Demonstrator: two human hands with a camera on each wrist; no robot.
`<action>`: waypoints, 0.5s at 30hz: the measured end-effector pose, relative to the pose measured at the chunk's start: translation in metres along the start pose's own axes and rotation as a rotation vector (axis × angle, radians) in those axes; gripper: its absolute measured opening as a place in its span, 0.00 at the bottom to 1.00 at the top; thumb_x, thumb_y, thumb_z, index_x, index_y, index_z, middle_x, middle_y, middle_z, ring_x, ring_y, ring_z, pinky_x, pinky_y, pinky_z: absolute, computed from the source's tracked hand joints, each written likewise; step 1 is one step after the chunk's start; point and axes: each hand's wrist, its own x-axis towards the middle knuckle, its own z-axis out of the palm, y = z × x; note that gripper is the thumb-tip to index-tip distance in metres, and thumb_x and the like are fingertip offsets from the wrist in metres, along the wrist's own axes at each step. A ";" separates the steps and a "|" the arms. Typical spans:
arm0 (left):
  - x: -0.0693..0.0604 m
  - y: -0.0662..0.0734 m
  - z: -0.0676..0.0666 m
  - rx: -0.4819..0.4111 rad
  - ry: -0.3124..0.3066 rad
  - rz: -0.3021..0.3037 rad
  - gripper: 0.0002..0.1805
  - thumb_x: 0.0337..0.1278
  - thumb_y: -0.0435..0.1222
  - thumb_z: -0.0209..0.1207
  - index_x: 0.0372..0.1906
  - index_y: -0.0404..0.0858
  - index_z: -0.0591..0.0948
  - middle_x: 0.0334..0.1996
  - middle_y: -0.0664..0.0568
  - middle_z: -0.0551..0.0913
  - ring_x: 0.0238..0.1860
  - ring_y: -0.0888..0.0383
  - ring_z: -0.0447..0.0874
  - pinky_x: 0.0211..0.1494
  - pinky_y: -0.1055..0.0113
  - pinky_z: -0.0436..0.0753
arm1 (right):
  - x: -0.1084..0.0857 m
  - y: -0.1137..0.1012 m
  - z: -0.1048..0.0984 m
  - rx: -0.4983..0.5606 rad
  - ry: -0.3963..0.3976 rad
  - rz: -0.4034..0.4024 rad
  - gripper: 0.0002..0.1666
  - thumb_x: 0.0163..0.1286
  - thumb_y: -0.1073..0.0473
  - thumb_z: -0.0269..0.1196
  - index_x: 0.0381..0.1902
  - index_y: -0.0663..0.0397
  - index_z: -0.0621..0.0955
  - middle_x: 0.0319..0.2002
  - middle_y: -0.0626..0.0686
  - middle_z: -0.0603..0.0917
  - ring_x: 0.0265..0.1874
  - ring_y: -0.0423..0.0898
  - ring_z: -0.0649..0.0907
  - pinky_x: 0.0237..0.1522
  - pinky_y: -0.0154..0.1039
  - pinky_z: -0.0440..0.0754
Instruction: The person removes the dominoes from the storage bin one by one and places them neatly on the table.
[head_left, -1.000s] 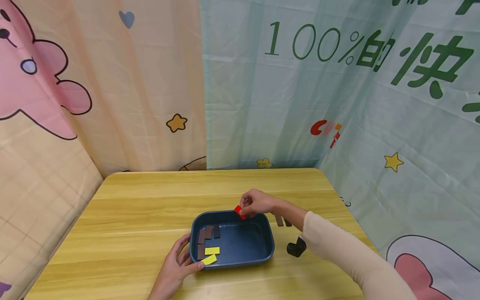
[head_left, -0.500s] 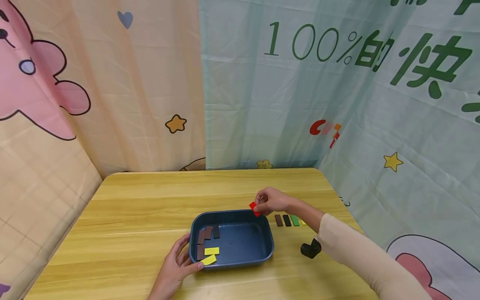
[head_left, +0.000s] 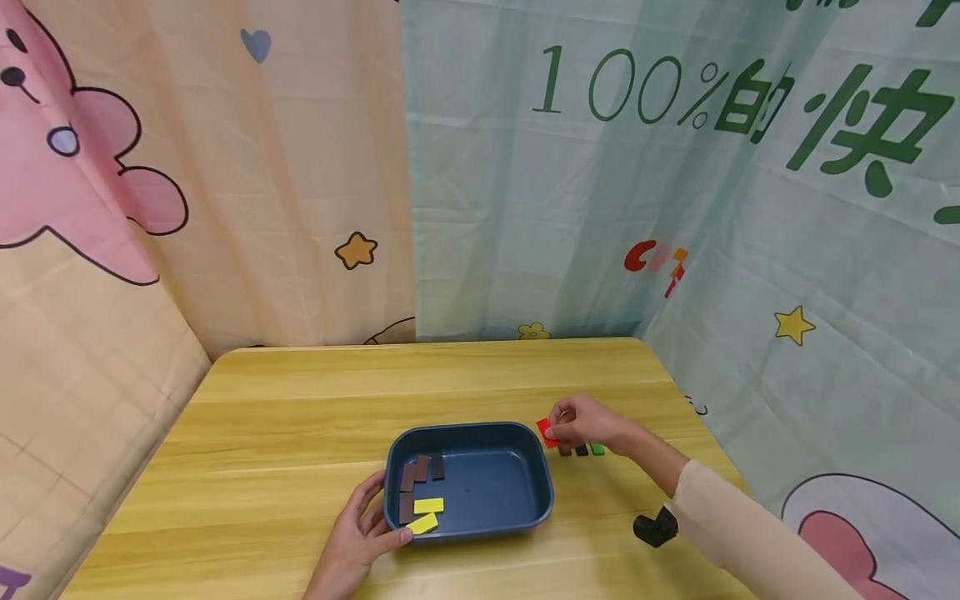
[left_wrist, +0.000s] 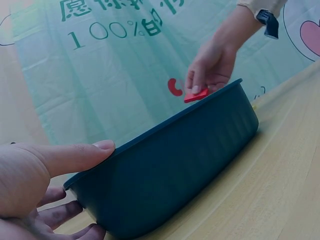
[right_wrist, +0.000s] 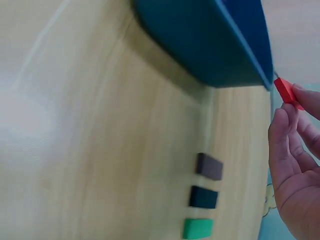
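Note:
My right hand (head_left: 587, 421) pinches a red domino-like block (head_left: 546, 432) between thumb and fingers, just outside the right back corner of a dark blue bin (head_left: 480, 531). At the bin's front left corner, my left hand (head_left: 357, 533) grips the rim. In the left wrist view its thumb (left_wrist: 82, 156) lies along the rim, with the other fingers against the outer wall. Inside, on the left, are several brown blocks (head_left: 407, 507), a black block (head_left: 437, 466) and two yellow blocks (head_left: 428, 506). The right wrist view has the red block (right_wrist: 286, 92) held above the table, beside the bin.
On the table right of the bin stand a brown block (right_wrist: 209, 166), a black block (right_wrist: 203, 197) and a green block (right_wrist: 198, 228) in a row. A black device (head_left: 656, 527) is at the right sleeve's cuff. Printed curtains (head_left: 495, 167) hang behind the table (head_left: 300, 392).
My right hand has carried the red block rightwards, from over the bin's back rim to beyond its right corner, near the row of blocks. The left hand keeps its grip on the bin.

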 end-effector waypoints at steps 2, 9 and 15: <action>0.001 0.000 -0.001 0.005 -0.003 -0.002 0.52 0.50 0.24 0.76 0.78 0.36 0.60 0.78 0.33 0.57 0.73 0.32 0.64 0.66 0.56 0.76 | -0.003 0.011 0.000 0.024 0.017 0.010 0.09 0.70 0.63 0.69 0.37 0.65 0.81 0.30 0.57 0.87 0.25 0.47 0.82 0.36 0.46 0.88; 0.006 0.000 -0.004 0.019 -0.008 -0.005 0.53 0.50 0.24 0.76 0.79 0.36 0.60 0.78 0.33 0.57 0.73 0.32 0.64 0.65 0.55 0.78 | -0.013 0.044 0.003 0.076 0.070 0.016 0.08 0.69 0.66 0.70 0.37 0.67 0.81 0.29 0.55 0.86 0.25 0.44 0.83 0.32 0.38 0.87; 0.010 0.000 -0.007 0.009 -0.014 -0.007 0.52 0.50 0.24 0.75 0.79 0.36 0.60 0.78 0.33 0.57 0.73 0.32 0.65 0.65 0.56 0.77 | -0.020 0.064 0.011 0.122 0.080 0.023 0.07 0.68 0.69 0.69 0.36 0.68 0.81 0.28 0.54 0.85 0.24 0.44 0.83 0.31 0.37 0.88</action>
